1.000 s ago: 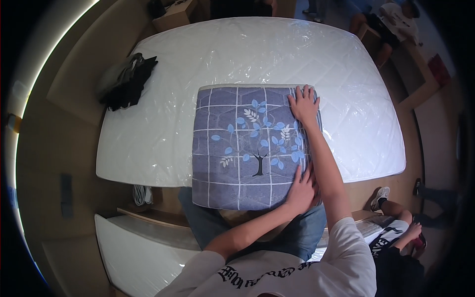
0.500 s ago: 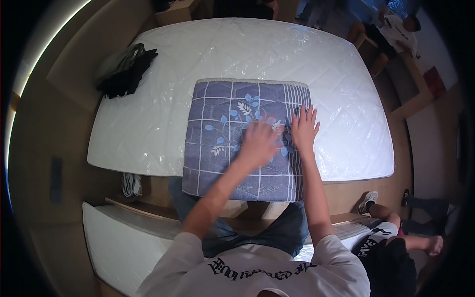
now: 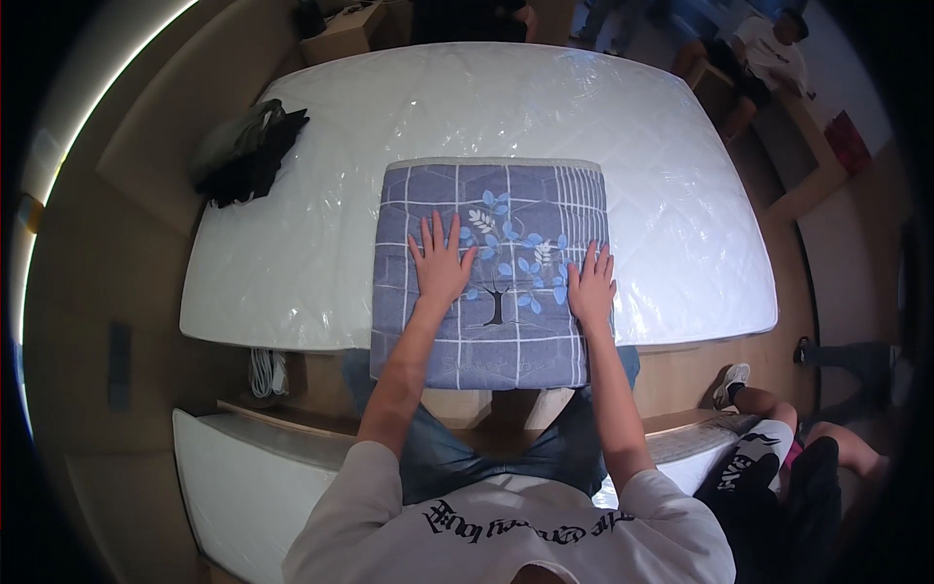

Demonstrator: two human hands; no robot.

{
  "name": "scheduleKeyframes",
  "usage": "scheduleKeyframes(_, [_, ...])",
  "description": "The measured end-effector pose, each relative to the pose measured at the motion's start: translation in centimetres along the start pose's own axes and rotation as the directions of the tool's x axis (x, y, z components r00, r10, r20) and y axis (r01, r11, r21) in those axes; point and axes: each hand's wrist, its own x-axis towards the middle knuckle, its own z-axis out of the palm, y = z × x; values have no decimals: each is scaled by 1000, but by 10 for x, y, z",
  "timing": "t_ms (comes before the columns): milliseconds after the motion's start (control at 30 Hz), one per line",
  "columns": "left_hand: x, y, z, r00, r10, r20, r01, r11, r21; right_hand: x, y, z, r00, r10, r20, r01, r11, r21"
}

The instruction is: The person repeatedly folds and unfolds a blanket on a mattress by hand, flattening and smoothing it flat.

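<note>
My left hand (image 3: 443,268): flat, fingers spread, quilted pad (image 3: 506,282), mid-frame | my right hand (image 3: 592,287): likewise, pad's right edge | clear wrap (image 3: 321,234) encloses mattress (image 3: 486,107), extending upper frame

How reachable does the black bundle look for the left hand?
Probably yes, perhaps with a lean: the left hand rests flat on the checked quilt, with only mattress between it and the black bundle.

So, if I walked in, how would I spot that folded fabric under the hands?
Find the large, glossy white mattress. Across its near edge lies a squarish folded blue-grey cloth, with the left hand and right hand flat on it. Unlike the dark pile at the mattress's left, it shows white grid lines and a blue-leaved tree pattern.
</note>
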Motion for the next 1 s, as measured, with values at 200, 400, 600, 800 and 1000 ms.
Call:
scheduleKeyframes(200, [-62, -48, -51, 947, -303, 106, 312, 946, -87, -1, 50, -20, 940, 91, 329, -302, 669, 679])
scheduleKeyframes(400, [-95, -126, -38, 733, -293, 614, 661, 94, -744, -37, 74, -21, 923, 103, 370, -367, 523, 769])
scheduleKeyframes(600, [-50, -79, -57, 971, -205, 124, 221, 569, -792, -22, 85, -64, 997, -17, 80, -56, 573, 817])
scheduleKeyframes(800, [-33, -41, -75, 961, -230, 156, 254, 503, -826, -1, 100, -115, 998, 13, 66, -59, 640, 766])
scheduleKeyframes(1000, [-18, -120, 44, 829, -293, 475, 540, 639, -547, -5, 78, 1, 951, 308, -38, -280, 904, 322])
